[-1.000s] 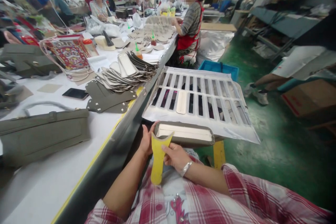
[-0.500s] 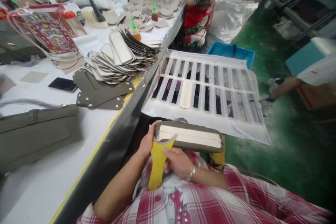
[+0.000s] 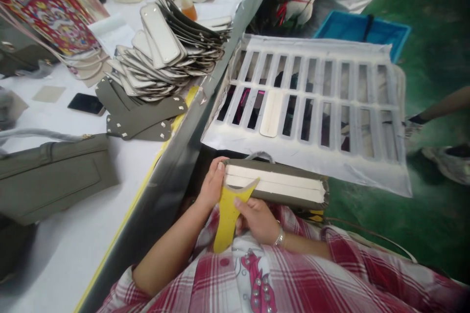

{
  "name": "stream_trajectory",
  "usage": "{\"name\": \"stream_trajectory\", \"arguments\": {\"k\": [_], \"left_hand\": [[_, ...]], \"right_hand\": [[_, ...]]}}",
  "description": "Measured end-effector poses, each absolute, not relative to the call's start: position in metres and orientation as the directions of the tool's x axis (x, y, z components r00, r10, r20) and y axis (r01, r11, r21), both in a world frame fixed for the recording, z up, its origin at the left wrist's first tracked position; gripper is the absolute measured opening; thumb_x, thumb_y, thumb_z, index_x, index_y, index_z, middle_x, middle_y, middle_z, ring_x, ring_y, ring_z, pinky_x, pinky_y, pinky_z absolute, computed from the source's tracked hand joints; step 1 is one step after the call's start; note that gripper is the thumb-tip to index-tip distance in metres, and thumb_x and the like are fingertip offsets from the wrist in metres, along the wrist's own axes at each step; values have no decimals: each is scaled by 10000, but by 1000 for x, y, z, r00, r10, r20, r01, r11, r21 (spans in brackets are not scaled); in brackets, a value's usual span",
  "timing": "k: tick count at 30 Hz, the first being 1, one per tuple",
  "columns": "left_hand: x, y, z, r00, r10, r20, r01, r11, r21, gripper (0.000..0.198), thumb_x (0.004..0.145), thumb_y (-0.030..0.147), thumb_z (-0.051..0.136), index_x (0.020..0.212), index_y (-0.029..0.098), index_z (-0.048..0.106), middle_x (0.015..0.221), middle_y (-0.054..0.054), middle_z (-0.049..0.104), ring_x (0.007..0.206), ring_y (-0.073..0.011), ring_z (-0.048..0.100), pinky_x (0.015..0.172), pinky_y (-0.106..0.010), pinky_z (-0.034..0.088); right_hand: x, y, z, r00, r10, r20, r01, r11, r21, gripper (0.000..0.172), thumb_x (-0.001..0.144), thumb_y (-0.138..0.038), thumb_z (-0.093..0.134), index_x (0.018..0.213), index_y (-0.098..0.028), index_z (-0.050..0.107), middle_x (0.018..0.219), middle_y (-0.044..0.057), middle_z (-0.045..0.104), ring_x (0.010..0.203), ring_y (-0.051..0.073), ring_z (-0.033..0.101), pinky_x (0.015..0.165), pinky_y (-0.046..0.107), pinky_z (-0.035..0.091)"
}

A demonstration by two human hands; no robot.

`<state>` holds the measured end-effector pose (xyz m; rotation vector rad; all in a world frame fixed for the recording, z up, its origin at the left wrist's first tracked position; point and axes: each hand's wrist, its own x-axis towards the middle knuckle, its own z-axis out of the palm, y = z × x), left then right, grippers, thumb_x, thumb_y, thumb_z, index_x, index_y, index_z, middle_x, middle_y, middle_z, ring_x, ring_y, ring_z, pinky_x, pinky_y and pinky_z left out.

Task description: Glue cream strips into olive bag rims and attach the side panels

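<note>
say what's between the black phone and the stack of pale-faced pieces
Flat olive pieces lie between the phone and the stack, as the head view shows.

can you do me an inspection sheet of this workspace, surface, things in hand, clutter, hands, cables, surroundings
Surface: white-covered table, yellow strip along its edge
Things in hand: gray-green bag, pale panel facing up; yellow forked tool overlapping it in view, contact unclear
Clutter: pile of pale-backed pieces, dark phone, green-tipped bottle, second bag on the table
Hands: left hand holding the bag's left end; right hand gripping the tool
Cables: thin pale strand at lower right; cannot tell whether a cable
Surroundings: white slotted tray, blue tub, green floor, another person's shoe
</note>
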<state>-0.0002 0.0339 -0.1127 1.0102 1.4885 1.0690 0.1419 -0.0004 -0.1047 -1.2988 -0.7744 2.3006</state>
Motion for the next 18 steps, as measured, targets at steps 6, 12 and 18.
{"name": "stream_trajectory", "arguments": {"k": [6,12,18], "left_hand": [[-13,40,-91,-58,987,-147,792,135,596,440,884,486,338,1185,191,463,1189,-99,505,986,-219,532,850,-342,416],[18,62,-72,238,971,-31,965,-232,122,485,915,465,255,1152,120,499,1025,-132,591,963,-250,537,821,-353,407],[29,67,-81,236,971,-38,970,-233,67,464,924,444,193,993,141,538,842,-117,604,815,-262,563,703,-351,387]], "right_hand": [[131,-5,-99,-415,664,-623,-15,-689,-724,543,593,-664,569,647,-125,534,438,5,542,339,87,465,363,195,384],[128,-5,-89,-352,627,-695,38,-732,-680,258,797,-337,480,638,-135,509,384,-19,500,315,94,456,359,195,397],[134,-1,-84,-388,545,-743,27,-799,-600,239,838,-256,455,642,-129,506,390,-23,510,322,92,472,363,181,410]]}}
